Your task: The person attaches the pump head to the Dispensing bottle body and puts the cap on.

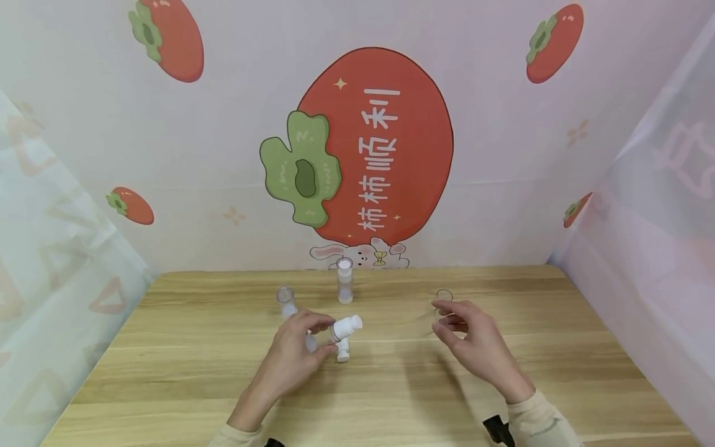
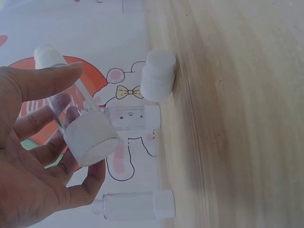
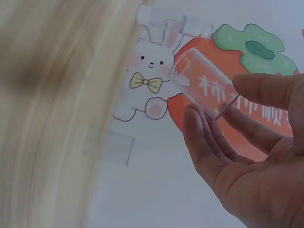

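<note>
Head view, left hand: the left hand point(image 1: 293, 347) is curled round a pump bottle point(image 2: 70, 102), its white pump end toward 3 o'clock.
Head view, right hand: the right hand point(image 1: 469, 338) bends its fingers toward 9 o'clock; its grip is hard to read here.
Head view, wooden table: on the table point(image 1: 391, 385) stand the left bottle point(image 1: 286, 301), at 12 o'clock from the left hand, and the rear bottle point(image 1: 345, 282), at 1 o'clock; upright on flat bases, they probably stay steady.
Left wrist view, pump bottle: tilted, pump toward 11 o'clock, white base toward 5; gripping the middle seemingly leaves both ends free.
Left wrist view, white pump head: the loose pump head point(image 2: 159, 76) is toward 2 o'clock; whether it stands or lies, I cannot tell.
Right wrist view, clear cap: thumb and fingers pinch the clear cap point(image 3: 204, 85) at its 4 o'clock end, apparently keeping the other end unobstructed.
Right wrist view, second cap: the second clear cap point(image 3: 111, 147) rests on the table at 8 o'clock.
</note>
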`<state>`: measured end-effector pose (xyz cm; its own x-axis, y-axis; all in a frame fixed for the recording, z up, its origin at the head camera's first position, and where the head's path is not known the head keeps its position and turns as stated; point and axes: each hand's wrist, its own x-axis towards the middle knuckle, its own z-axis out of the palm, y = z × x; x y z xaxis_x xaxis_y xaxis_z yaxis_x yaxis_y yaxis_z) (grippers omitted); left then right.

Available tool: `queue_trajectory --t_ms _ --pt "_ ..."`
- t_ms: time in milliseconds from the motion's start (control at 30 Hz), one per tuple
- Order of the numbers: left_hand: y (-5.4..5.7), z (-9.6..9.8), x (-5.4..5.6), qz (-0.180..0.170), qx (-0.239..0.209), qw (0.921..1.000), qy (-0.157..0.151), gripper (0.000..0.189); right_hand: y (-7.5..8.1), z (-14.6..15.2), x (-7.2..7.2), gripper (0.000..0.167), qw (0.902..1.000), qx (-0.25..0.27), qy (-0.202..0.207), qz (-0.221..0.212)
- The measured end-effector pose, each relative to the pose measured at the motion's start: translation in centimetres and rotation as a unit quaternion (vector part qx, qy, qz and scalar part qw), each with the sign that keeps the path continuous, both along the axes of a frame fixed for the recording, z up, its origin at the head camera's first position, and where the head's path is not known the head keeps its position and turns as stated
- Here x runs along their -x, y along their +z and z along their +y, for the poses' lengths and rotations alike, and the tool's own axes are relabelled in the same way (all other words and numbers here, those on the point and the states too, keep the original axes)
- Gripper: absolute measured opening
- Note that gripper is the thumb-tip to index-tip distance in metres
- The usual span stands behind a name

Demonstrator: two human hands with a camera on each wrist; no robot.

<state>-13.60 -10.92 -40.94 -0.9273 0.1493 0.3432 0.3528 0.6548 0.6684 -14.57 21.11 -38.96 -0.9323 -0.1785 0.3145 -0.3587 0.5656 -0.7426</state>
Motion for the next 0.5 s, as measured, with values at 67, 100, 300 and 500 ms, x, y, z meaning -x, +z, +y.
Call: queue_trajectory --t_ms 67,100,300,500 --pt "0.0 0.1 0.0 0.004 0.0 1.0 -0.001 0.04 0.2 -0.3 -0.1 0.038 0.9999 0.007 0.009 0.001" --pt "0.0 0.1 0.0 0.007 0.001 1.0 -0.003 0.04 0.3 -0.4 -0.1 0.038 0.9999 0.01 0.013 0.001" --pt "0.1 0.3 0.0 0.005 -0.002 0.9999 -0.009 0.039 0.8 -1.1 -0.2 0.037 0.9984 0.042 0.032 -0.018" --pt "0.1 0.5 0.0 0.011 -0.002 0.9998 -0.014 0.039 1.2 -1.9 -0.2 0.034 0.9922 0.097 0.051 -0.06"
